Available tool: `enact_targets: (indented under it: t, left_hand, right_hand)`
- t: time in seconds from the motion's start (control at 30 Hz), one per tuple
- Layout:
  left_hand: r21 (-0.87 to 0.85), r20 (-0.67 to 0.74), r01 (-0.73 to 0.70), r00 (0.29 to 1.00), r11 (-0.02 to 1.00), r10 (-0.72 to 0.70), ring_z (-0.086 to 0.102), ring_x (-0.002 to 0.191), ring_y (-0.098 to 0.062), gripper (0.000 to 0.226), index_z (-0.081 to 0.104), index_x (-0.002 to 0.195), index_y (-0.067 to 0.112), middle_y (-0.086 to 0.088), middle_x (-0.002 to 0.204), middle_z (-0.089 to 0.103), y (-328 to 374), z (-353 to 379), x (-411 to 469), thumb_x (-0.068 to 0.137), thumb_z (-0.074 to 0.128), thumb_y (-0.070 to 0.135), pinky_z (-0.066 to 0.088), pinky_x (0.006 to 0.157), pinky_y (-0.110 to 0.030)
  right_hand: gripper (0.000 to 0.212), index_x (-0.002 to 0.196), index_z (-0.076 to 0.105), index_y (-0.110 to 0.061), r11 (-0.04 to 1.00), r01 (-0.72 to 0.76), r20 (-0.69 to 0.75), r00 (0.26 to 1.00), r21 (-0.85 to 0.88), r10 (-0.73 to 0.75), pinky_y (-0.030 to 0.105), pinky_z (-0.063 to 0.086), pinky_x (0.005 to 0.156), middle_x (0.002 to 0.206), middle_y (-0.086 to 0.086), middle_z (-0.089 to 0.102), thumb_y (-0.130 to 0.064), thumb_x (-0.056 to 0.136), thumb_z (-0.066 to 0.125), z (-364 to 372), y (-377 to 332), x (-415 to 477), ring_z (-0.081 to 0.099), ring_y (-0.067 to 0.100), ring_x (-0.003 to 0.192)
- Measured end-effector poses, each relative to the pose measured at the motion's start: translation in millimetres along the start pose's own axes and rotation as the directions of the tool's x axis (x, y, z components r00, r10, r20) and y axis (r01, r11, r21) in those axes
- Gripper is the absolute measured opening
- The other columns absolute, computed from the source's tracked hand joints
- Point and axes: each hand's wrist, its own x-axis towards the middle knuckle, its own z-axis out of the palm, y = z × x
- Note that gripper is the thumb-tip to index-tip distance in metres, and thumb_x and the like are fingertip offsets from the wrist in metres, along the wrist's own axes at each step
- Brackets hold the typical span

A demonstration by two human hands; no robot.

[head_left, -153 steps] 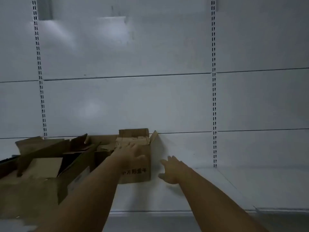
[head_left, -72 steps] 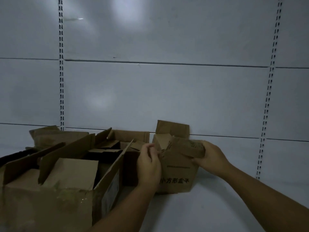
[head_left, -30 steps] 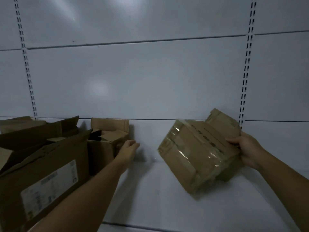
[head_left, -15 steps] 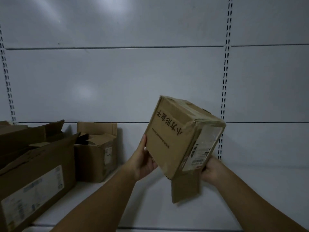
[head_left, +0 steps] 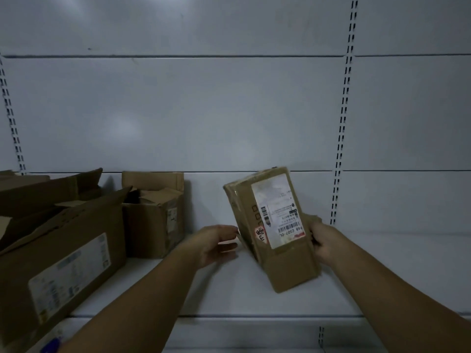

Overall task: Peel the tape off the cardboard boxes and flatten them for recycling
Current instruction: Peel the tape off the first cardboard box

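Box (head_left: pixel 285 263) tilted, taped, w/ shipping label (head_left: pixel 277 208)

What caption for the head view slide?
Right hand grips the tilted taped box over the shelf, left hand open beside it; big box and small box sit open at left.

Right of centre in the frame, the right hand (head_left: pixel 325 242) grips the right edge of a tilted cardboard box (head_left: pixel 290 266), whose white shipping label (head_left: pixel 276 210) faces the camera. The left hand (head_left: pixel 216 244), fingers relaxed, is just beside the box's lower left edge. At the left, a large open carton (head_left: pixel 63 250) and a smaller open carton (head_left: pixel 153 220) stand on the white shelf (head_left: pixel 229 289).
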Motion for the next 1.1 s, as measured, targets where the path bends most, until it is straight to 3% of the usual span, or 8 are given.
enact_targets:
  t: [0.2, 0.33, 0.43, 0.5, 0.7, 0.8, 0.9, 1.1]
  left_hand:
    - [0.009, -0.030, 0.008, 1.000, 1.000, -0.008, 0.063, 0.085, -0.034, 0.030, 0.045, 0.117, 0.006, -0.024, 0.105, 0.057, -7, 8, -4, 0.090, 0.046, -0.005, 0.059, 0.071, -0.042]
    - [0.326, -0.075, -0.129, 0.984, 0.937, 0.161, 0.062, 0.072, -0.020, 0.028, 0.060, 0.106, 0.007, -0.015, 0.091, 0.065, -9, 12, -10, 0.088, 0.048, -0.010, 0.057, 0.058, -0.026]
    - [0.614, -0.053, -0.163, 0.968, 0.772, 0.247, 0.064, 0.082, -0.020, 0.033, 0.066, 0.105, 0.007, -0.011, 0.096, 0.067, -14, 8, -9, 0.087, 0.045, -0.011, 0.057, 0.068, -0.026]
    - [0.638, -0.126, -0.191, 0.930, 0.746, 0.346, 0.059, 0.089, -0.017, 0.033, 0.059, 0.121, 0.005, -0.007, 0.106, 0.060, -7, 8, -8, 0.090, 0.050, -0.003, 0.051, 0.065, -0.014]
    - [0.367, 0.186, -0.625, 0.775, 0.689, 0.604, 0.039, 0.122, -0.008, 0.052, 0.035, 0.138, 0.036, 0.011, 0.136, 0.040, 45, 33, -30, 0.090, 0.056, 0.038, 0.036, 0.101, -0.028]
    - [0.595, 0.409, -0.648, 0.753, 0.475, 0.516, 0.036, 0.123, -0.006, 0.072, 0.036, 0.137, 0.037, 0.018, 0.136, 0.037, 44, 38, -29, 0.077, 0.075, 0.029, 0.037, 0.091, -0.007]
    - [0.574, 0.436, -0.654, 0.754, 0.493, 0.492, 0.034, 0.131, -0.010, 0.085, 0.036, 0.135, 0.039, 0.016, 0.142, 0.034, 29, 30, -18, 0.068, 0.082, 0.013, 0.037, 0.110, -0.030]
    - [0.569, 0.411, -0.682, 0.720, 0.460, 0.559, 0.035, 0.127, 0.001, 0.086, 0.029, 0.133, 0.049, 0.034, 0.137, 0.027, 16, 35, -20, 0.064, 0.079, 0.037, 0.039, 0.108, -0.032]
  right_hand:
    - [0.026, 0.105, 0.060, 0.011, 0.993, 0.021, -0.065, 0.997, -0.118, -0.029, 0.046, 0.054, 0.077, 0.100, 0.027, 0.067, -0.007, 0.095, 0.044, -3, 15, -10, 0.065, 0.032, 0.079]
    - [0.023, 0.072, 0.055, -0.004, 0.942, 0.076, -0.079, 0.991, -0.327, -0.108, 0.021, 0.043, 0.041, 0.052, 0.009, 0.063, -0.015, 0.092, 0.051, -14, 31, -21, 0.058, 0.017, 0.041]
    - [0.018, 0.071, 0.048, -0.019, 0.346, 0.178, 0.098, 0.967, -0.921, -0.234, 0.023, 0.035, 0.047, 0.060, -0.003, 0.051, -0.028, 0.086, 0.048, -30, 37, -13, 0.058, 0.017, 0.059]
    - [0.019, 0.077, 0.055, -0.018, 0.091, 0.185, 0.171, 0.975, -0.978, -0.141, 0.025, 0.041, 0.052, 0.066, 0.000, 0.054, -0.035, 0.084, 0.051, -36, 28, -15, 0.057, 0.016, 0.065]
    - [0.040, 0.124, 0.053, -0.004, 0.432, 0.048, 0.139, 0.974, -0.900, 0.180, 0.034, 0.059, 0.070, 0.111, 0.014, 0.066, -0.032, 0.095, 0.051, -51, -30, -28, 0.071, 0.025, 0.079]
    - [0.045, 0.140, 0.039, -0.012, 0.363, 0.278, 0.190, 0.947, -0.889, -0.260, 0.030, 0.051, 0.076, 0.130, 0.013, 0.054, -0.031, 0.100, 0.043, -52, -52, -19, 0.059, 0.018, 0.089]
    - [0.036, 0.133, 0.047, -0.020, 0.451, 0.593, 0.221, 0.736, -0.667, -0.640, 0.028, 0.042, 0.093, 0.131, -0.002, 0.053, -0.032, 0.100, 0.039, -42, -68, -21, 0.049, 0.010, 0.107]
    - [0.024, 0.109, 0.066, -0.021, 0.473, 0.761, 0.382, 0.638, -0.445, -0.669, 0.005, 0.042, 0.076, 0.108, -0.013, 0.064, -0.031, 0.097, 0.047, -6, -32, -10, 0.059, 0.004, 0.099]
